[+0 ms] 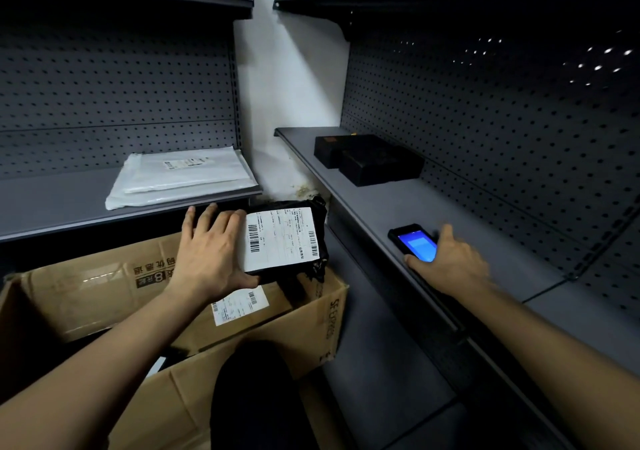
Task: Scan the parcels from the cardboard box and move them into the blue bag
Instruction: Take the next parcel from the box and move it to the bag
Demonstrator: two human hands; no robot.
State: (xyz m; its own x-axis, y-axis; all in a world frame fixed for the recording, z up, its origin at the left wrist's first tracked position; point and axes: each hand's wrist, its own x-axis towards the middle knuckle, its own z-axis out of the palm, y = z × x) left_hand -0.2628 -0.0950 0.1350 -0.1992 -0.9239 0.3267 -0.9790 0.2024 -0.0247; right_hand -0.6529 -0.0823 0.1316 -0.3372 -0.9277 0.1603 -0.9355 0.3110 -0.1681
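My left hand [207, 252] holds the flat black plastic-wrapped parcel [287, 238] just above the far right corner of the open brown cardboard box [86, 286]. The fingers are spread over its top and the thumb is hooked under the near edge, with the white label facing up. A second labelled parcel [239, 305] lies inside the box, directly beneath it.

My right hand [450, 266] is out to the right of the box, on the black handheld scanner [412, 241], which lies lit blue on the grey metal shelf [381, 207]. Thumb and forefinger straddle the scanner; I cannot tell whether they have closed on it.

To do this step well, I think I should get a firm grip on the scanner first and then bring it back over the box. The parcel should stay level and still. My left fingers already cover the label's left edge, so I would keep them off the barcodes. The blue bag is not in view, so I will need to find it before letting go.
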